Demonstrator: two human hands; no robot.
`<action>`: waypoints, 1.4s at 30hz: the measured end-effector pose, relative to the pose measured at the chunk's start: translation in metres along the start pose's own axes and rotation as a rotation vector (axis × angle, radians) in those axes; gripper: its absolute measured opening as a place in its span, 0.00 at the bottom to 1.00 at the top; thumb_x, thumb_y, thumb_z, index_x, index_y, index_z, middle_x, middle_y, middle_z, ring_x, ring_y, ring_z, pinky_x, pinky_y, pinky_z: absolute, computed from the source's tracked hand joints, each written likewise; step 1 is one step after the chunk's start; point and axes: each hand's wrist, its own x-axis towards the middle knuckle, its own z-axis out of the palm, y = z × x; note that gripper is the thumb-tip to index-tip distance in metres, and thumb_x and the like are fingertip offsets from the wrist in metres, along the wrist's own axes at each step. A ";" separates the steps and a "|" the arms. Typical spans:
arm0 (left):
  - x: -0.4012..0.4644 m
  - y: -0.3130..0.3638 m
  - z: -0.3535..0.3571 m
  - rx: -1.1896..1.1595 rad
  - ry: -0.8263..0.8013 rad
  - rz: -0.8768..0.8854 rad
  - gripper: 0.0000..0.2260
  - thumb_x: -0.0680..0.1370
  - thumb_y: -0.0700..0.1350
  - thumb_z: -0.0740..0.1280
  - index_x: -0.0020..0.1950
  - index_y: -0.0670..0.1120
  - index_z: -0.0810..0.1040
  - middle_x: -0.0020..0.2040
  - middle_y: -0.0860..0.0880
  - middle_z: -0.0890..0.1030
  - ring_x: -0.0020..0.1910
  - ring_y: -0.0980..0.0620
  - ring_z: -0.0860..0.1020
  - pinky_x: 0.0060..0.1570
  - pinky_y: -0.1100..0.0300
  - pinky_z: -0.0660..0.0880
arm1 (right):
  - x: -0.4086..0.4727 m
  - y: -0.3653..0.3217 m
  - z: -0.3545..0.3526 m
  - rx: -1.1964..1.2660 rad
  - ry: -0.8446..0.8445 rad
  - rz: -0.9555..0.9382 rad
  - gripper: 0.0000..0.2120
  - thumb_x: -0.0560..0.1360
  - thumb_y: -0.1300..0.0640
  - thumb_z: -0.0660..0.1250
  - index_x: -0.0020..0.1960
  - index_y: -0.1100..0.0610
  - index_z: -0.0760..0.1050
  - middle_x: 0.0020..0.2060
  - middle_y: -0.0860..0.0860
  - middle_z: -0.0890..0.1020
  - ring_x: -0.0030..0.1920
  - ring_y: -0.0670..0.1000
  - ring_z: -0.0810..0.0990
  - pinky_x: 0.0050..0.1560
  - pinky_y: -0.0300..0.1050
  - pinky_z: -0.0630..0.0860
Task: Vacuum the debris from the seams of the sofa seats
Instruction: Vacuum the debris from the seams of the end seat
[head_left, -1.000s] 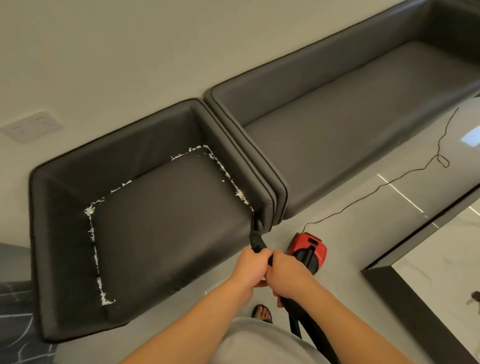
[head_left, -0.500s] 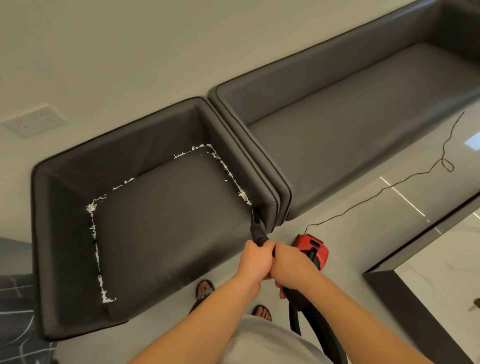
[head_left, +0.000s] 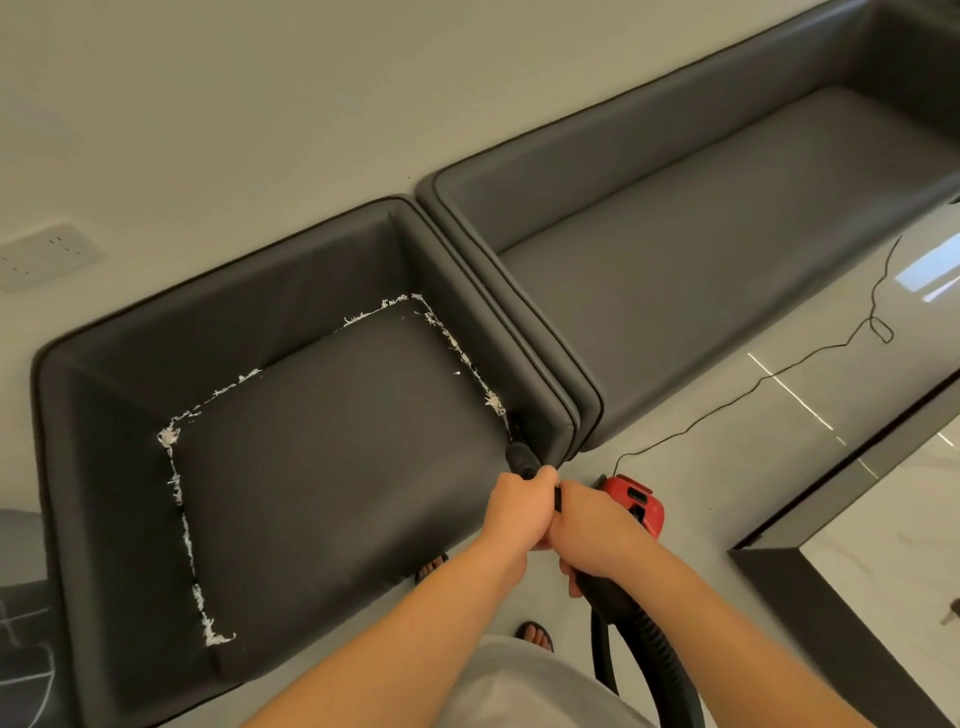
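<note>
White shredded debris (head_left: 179, 499) lines three seams of the square dark grey leather sofa seat (head_left: 322, 467): the side seam at nine o'clock, the back seam at twelve, and the side seam at three. Both hands hold the black vacuum nozzle (head_left: 519, 460), the left hand (head_left: 519, 506) curled round it just behind the tip, the right hand (head_left: 587, 535) gripping the black ribbed hose (head_left: 654, 654) touching behind. The tip sits in the front end of the three o'clock seam, so cleaning looks barely begun; next it likely must slide along that seam toward twelve. What the red vacuum canister (head_left: 636, 506) holds cannot be seen.
</note>
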 end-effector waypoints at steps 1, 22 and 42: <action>0.004 0.004 -0.005 0.007 -0.004 -0.005 0.10 0.81 0.47 0.62 0.58 0.43 0.73 0.47 0.44 0.79 0.45 0.49 0.79 0.36 0.57 0.79 | 0.007 -0.005 0.001 -0.020 0.013 -0.002 0.07 0.81 0.59 0.60 0.58 0.58 0.72 0.41 0.57 0.85 0.33 0.55 0.85 0.41 0.50 0.85; 0.062 0.039 -0.085 0.075 -0.076 -0.096 0.10 0.84 0.48 0.62 0.61 0.43 0.72 0.53 0.42 0.78 0.52 0.45 0.78 0.36 0.55 0.77 | 0.072 -0.089 0.022 -0.064 0.009 0.092 0.11 0.81 0.57 0.63 0.62 0.56 0.68 0.43 0.55 0.84 0.31 0.51 0.84 0.35 0.43 0.83; 0.092 0.053 -0.120 0.044 -0.126 -0.036 0.15 0.84 0.49 0.62 0.68 0.44 0.70 0.56 0.43 0.78 0.51 0.47 0.78 0.51 0.47 0.84 | 0.101 -0.133 0.005 -0.074 0.004 0.087 0.09 0.77 0.60 0.71 0.56 0.59 0.75 0.47 0.58 0.86 0.43 0.56 0.87 0.52 0.52 0.84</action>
